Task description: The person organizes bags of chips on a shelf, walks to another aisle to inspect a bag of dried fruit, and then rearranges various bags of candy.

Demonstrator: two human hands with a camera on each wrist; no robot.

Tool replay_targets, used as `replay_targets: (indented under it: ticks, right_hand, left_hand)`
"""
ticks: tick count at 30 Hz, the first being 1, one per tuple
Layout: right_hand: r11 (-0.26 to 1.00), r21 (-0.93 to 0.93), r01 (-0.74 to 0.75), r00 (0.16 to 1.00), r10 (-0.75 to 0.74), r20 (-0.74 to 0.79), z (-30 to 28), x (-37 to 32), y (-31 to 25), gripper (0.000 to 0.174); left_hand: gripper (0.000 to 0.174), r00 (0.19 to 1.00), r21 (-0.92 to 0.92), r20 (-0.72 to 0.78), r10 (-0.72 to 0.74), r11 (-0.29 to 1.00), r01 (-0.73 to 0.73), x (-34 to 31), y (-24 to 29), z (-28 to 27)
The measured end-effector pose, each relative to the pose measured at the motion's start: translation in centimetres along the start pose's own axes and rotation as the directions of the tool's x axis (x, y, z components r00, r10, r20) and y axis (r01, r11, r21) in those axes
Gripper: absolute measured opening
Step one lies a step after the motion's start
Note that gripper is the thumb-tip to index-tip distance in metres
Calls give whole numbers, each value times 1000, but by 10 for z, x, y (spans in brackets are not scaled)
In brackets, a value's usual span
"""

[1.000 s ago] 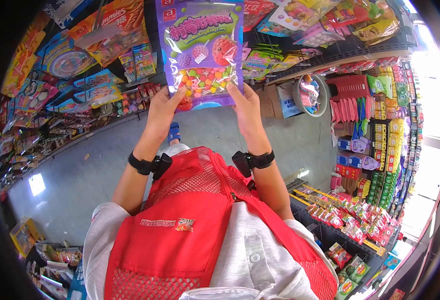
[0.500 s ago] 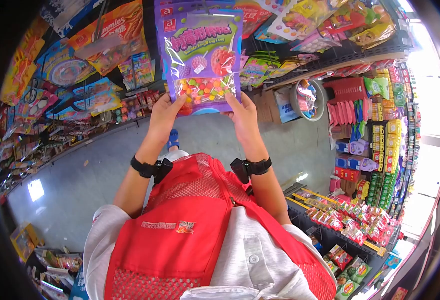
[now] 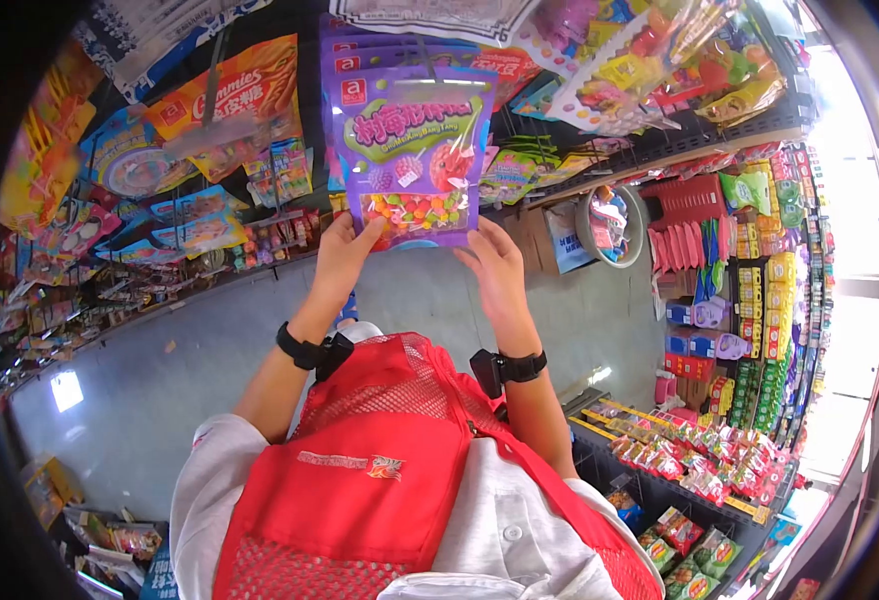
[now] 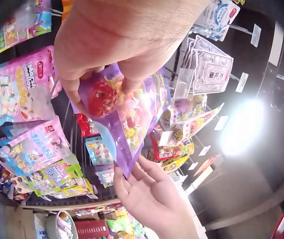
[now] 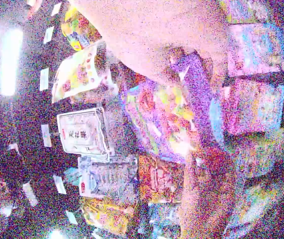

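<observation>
A purple candy bag (image 3: 410, 160) with a clear lower window of colourful candies hangs before similar purple bags in the head view. My left hand (image 3: 346, 262) grips its lower left corner, thumb in front. In the left wrist view, the fingers of that hand (image 4: 117, 40) pinch the bag (image 4: 132, 117) beside a printed red berry. At the lower right corner is my right hand (image 3: 497, 275), its fingers loosely extended and their tips right at the bag's edge. The right wrist view is very grainy, with the bag (image 5: 162, 119) showing below the hand.
Other candy bags hang close by, including an orange gummies bag (image 3: 235, 95) on the left. A grey bucket (image 3: 635, 250) and a red basket (image 3: 695, 200) stand to the right. Behind them is a packed shelf (image 3: 780, 300). Snack packets (image 3: 700, 450) fill a rack at lower right.
The bag and both hands have come lower in the head view. My right thumb has come off the bag's front, and the right fingers have loosened at its corner. The left hand keeps its grip.
</observation>
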State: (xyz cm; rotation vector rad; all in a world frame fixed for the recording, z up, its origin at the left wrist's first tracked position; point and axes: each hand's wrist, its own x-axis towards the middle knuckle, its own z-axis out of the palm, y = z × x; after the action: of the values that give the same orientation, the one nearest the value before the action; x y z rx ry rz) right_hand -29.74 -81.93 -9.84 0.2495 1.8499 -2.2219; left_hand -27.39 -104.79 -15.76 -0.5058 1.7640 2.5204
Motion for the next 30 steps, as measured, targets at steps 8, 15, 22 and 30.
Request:
replay_targets:
  ticks: [8,15,22,30]
  right_hand:
    - [999,-4,-52,997,52,-48,6,13,15,33]
    - [998,26,-63,996,64,-63,16,20,30,36]
    - [995,-97,29,977,-49,-208,27,27,32,39]
    - [997,-46,54,986,-61,-156,43,22,37,45]
  left_hand:
    - [27,999,88,-15,52,995,-51,6,18,-2]
    - [26,997,88,-29,78,993,-75,12,20,-10]
    - [30,994,83,-2,111,990,-111,19,16,-11]
    - [35,991,96,-35,126,988,-122,22,11,-18]
